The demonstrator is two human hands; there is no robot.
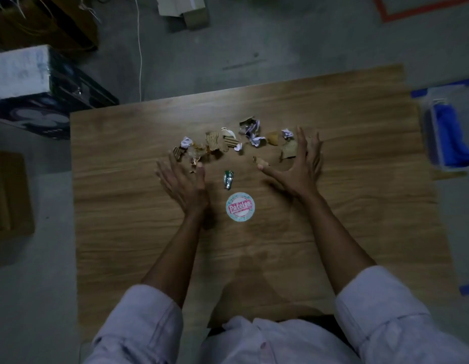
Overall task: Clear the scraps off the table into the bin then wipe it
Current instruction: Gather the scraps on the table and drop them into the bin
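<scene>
Surface [333, 232]: wood-grain top, seen from above, dim light.

Scraps [229, 141]: loose row across the far middle of the surface.
- Crumpled white paper [253, 134], several wads, most at the centre and one at each end of the row.
- Corrugated cardboard pieces [212, 140], torn, mixed among the paper towards the left.
- Flat brown cardboard piece [288, 149], right end of the row.
- Green foil wrapper [228, 179], apart from the row, nearer the person, between the two hands.
- Round printed label [240, 207], pink lettering, lying flat just beside the wrapper on the near side.

Left hand [184, 181]: at the left end of the row, fingers [173, 161] straight and spread, holding nothing.

Right hand [297, 169]: at the right end of the row, fingers [301, 137] splayed above the flat brown piece, holding nothing; contact with it cannot be told.

Sleeves: pale, rolled to the forearm.

Containers:
- Clear tub [435, 143], off the right edge of the surface, apparently standing lower than it; holds a blue cloth [450, 137], bunched lengthwise.
- White-topped box [18, 72], on the floor at far left; contents not visible.
- Cardboard box [183, 9], on the floor beyond the surface; contents not visible.
</scene>
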